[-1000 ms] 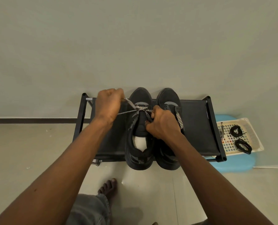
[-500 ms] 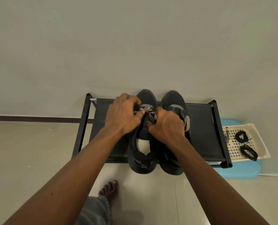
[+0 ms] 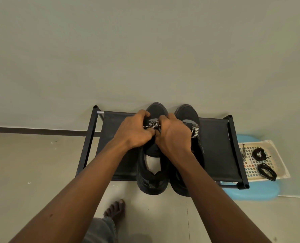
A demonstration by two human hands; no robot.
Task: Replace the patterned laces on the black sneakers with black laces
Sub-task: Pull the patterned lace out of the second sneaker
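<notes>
Two black sneakers stand side by side on a black rack, toes towards the wall. The left sneaker carries a black-and-white patterned lace bunched near its toe end. My left hand and my right hand sit close together over it, fingers curled and pinching that lace. The right sneaker is partly hidden by my right hand; a patterned lace end hangs at its side. Two coiled black laces lie in a white tray to the right.
The tray rests on a light blue stool beside the rack, with a loose patterned lace at its left edge. A plain wall rises directly behind the rack. My bare foot is on the floor below the rack.
My left hand has come in from the left, where it held the lace pulled out taut, and now meets my right hand over the left sneaker. The lace is bunched between them.
</notes>
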